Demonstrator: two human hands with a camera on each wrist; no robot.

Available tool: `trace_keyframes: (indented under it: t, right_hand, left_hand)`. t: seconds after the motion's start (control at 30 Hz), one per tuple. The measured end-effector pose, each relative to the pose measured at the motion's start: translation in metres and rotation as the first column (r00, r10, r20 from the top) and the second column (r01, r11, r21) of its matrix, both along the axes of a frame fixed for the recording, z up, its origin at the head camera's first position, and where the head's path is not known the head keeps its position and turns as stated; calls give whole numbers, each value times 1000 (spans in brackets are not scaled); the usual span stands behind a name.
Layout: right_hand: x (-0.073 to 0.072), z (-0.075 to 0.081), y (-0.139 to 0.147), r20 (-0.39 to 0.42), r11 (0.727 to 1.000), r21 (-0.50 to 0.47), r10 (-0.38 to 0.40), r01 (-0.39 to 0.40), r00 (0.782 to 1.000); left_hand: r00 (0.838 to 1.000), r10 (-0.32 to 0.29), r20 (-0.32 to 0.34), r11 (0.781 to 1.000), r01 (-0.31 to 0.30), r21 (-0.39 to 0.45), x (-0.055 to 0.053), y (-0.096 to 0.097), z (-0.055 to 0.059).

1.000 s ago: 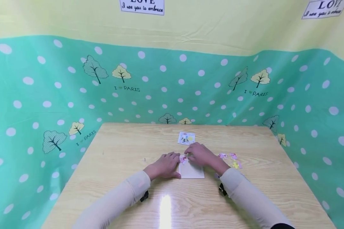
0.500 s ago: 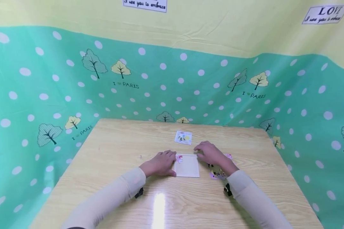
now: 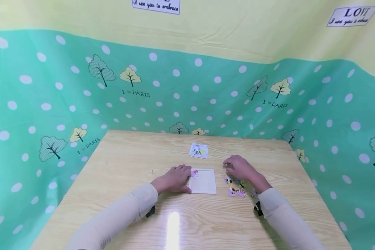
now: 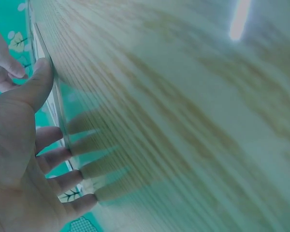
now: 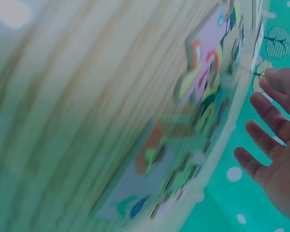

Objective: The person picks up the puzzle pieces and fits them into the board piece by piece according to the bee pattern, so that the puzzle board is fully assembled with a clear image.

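Note:
A shallow white puzzle tray [image 3: 204, 184] lies on the table, with one pink puzzle piece [image 3: 194, 173] in its far left corner. My left hand [image 3: 175, 178] rests along the tray's left side. In the left wrist view its thumb and fingers are spread against the tray's edge [image 4: 62, 113]. To the right, my right hand [image 3: 240, 169] hovers above loose puzzle pieces [image 3: 235, 191]. The right wrist view shows its fingers loosely bent and holding nothing, with a larger pink-edged puzzle piece [image 5: 140, 179] lying nearby. Part of the pile is hidden under the right hand and wrist.
A picture card [image 3: 198, 150] with a bee drawing lies behind the tray. The wooden table [image 3: 128, 156] meets a green polka-dot cloth [image 3: 162, 100] at its back and sides. Black wrist devices show below both forearms.
My right hand has moved right, from the tray's far edge to above the loose pieces, uncovering the tray. The left hand stays at the tray's left side. The head view has shifted slightly.

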State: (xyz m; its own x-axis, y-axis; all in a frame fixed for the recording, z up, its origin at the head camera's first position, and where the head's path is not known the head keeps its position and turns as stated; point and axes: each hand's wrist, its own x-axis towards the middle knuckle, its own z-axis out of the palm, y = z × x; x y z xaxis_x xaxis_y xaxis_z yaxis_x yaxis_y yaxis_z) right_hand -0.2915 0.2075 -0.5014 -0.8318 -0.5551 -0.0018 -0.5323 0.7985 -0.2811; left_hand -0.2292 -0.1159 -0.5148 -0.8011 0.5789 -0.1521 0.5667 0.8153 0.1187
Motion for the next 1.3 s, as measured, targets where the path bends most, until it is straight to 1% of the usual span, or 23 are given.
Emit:
trace_keyframes:
  t: [0.17, 0.37, 0.53, 0.67, 0.87, 0.97, 1.2, 1.3]
  right_hand:
    - [0, 1, 13, 17, 1000, -1, -22, 22, 1000]
    - [-2, -3, 27, -5, 999, 22, -27, 27, 1000]
    - [-3, -8, 38, -9, 999, -2, -42, 42, 999]
    - [-1, -8, 44, -3, 999, -6, -51, 51, 999]
    - [0, -7, 48, 24, 998, 10, -64, 64, 998]
    - [0, -8, 49, 26, 998, 27, -57, 56, 998]
    - [1, -11, 50, -22, 998, 49, -26, 27, 999]
    - [2, -11, 50, -36, 998, 47, -29, 30, 999]
  left_hand:
    - [1000, 7, 6, 1000, -7, 9, 1, 1, 0]
    - [1000, 18, 22, 1000, -18, 4, 1, 2, -1]
    - [1000, 16, 20, 1000, -17, 10, 1, 2, -2]
    - [1000, 12, 15, 1000, -12, 13, 0, 1, -4]
    - [1000, 9, 5, 1000, -9, 5, -1, 0, -5]
    - [1000, 10, 8, 1000, -10, 8, 0, 0, -5]
    - [1000, -4, -5, 1000, 5, 19, -2, 0, -7]
    - [1000, 4, 2, 1000, -4, 18, -1, 0, -6]
